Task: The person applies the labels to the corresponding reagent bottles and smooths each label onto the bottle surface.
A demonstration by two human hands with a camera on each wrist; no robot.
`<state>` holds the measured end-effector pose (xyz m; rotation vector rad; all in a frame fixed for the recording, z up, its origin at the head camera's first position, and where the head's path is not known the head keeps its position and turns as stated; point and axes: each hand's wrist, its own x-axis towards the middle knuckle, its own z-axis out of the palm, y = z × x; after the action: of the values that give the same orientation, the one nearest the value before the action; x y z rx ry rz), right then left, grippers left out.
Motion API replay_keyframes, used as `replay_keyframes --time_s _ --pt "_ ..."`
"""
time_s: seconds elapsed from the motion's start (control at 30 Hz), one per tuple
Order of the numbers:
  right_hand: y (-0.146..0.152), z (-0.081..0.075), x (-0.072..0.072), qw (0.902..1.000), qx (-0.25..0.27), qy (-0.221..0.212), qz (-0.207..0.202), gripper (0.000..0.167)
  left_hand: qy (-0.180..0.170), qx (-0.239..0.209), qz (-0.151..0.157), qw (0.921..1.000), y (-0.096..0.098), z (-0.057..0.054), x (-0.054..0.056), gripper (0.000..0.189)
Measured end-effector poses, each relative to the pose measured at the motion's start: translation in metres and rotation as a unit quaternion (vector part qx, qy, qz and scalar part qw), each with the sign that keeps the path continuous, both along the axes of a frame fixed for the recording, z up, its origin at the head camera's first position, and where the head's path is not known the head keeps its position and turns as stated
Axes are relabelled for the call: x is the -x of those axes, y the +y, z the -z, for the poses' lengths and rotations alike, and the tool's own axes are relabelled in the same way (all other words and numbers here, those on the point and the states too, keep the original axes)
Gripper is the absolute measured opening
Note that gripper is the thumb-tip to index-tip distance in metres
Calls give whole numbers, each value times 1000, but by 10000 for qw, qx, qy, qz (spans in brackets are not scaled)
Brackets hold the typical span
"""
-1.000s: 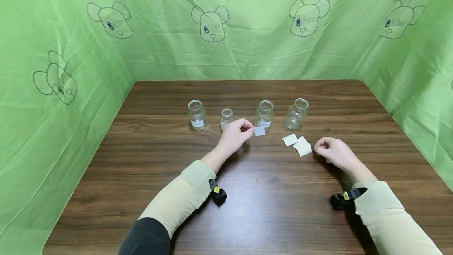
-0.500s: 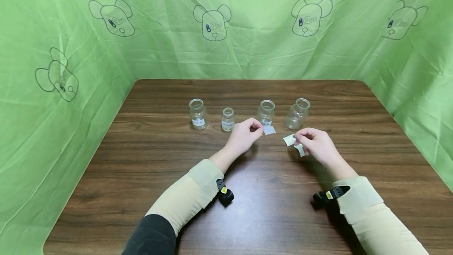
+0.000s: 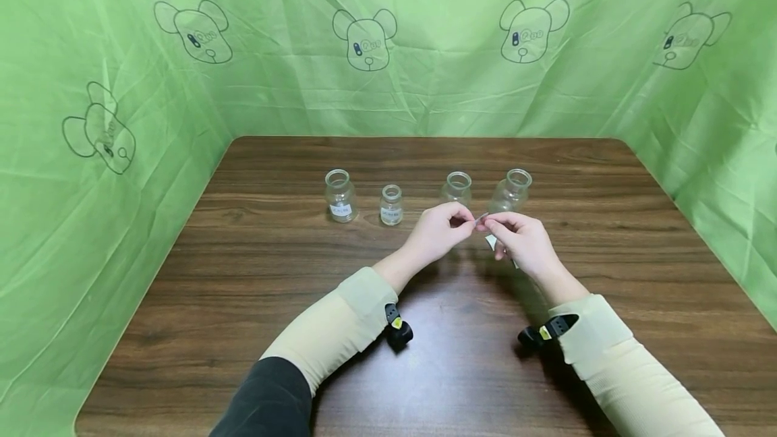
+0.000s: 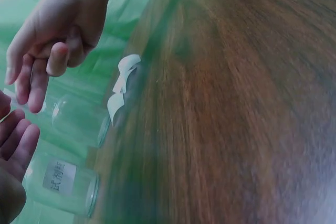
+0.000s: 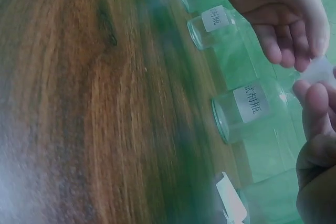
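Observation:
Both hands meet in front of the two right-hand jars, with a small whitish label (image 5: pixel 318 70) between their fingertips. My left hand (image 3: pixel 444 231) pinches one edge of it between thumb and finger. At the opposite edge, the thumb and finger of my right hand (image 3: pixel 523 243) pinch it too. Behind the hands stand a clear glass jar (image 3: pixel 456 184) with a printed label (image 5: pixel 251 103) and, right of it, a jar (image 3: pixel 513 193) with no label showing. Curled white paper pieces (image 4: pixel 122 80) lie on the table, mostly hidden beneath my right hand in the head view.
Left of the hands stand a small labelled jar (image 3: pixel 391 204) and a larger labelled jar (image 3: pixel 340 195), both upright and without lids. The brown wooden table (image 3: pixel 243 288) ends at a green cloth backdrop (image 3: pixel 425 100) behind and at both sides.
My left hand has carried the label to the right. My right hand has come left, over the white paper pieces, to the label, which has turned nearly edge-on in the head view.

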<state>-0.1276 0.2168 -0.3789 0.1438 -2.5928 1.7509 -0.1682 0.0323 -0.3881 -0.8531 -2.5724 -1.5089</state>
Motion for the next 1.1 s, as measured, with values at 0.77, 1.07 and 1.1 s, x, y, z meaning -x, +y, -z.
replay_keyframes --time_s 0.77,1.07,1.1 --pt "27 0 10 9997 -135 23 220 21 -1095 -149 -346 9933 29 2 8 18" --pt "40 7 15 9963 -827 106 200 21 -1164 -207 -208 9928 48 2 10 8" --pt "42 8 16 9950 -954 176 224 21 -1072 -102 -225 9939 50 2 10 7"
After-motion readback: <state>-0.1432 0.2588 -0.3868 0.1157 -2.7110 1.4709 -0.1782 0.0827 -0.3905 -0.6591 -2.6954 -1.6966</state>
